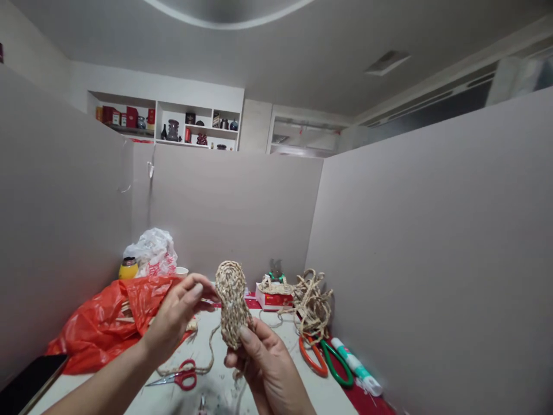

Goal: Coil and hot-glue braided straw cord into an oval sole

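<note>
A small sole-shaped piece woven from straw cord [232, 294] stands upright in front of me, narrowing at its middle. My right hand [263, 357] grips its lower end, thumb in front and fingers behind. Beside its upper left edge is my left hand [185, 300], with loosely bent fingers apart; I cannot tell whether the fingertips touch the weave. A straw cord [211, 349] trails across the white tabletop [242, 397] and passes by a pair of red-handled scissors [185, 374].
A red plastic bag [99, 323] with straw pieces fills the left, by a phone [32, 380]. At the right lie a tangle of straw rope [313, 302], large orange-and-green-handled scissors [337, 366] and a white-and-green tube [356, 366]. Grey partitions [228, 202] surround the table.
</note>
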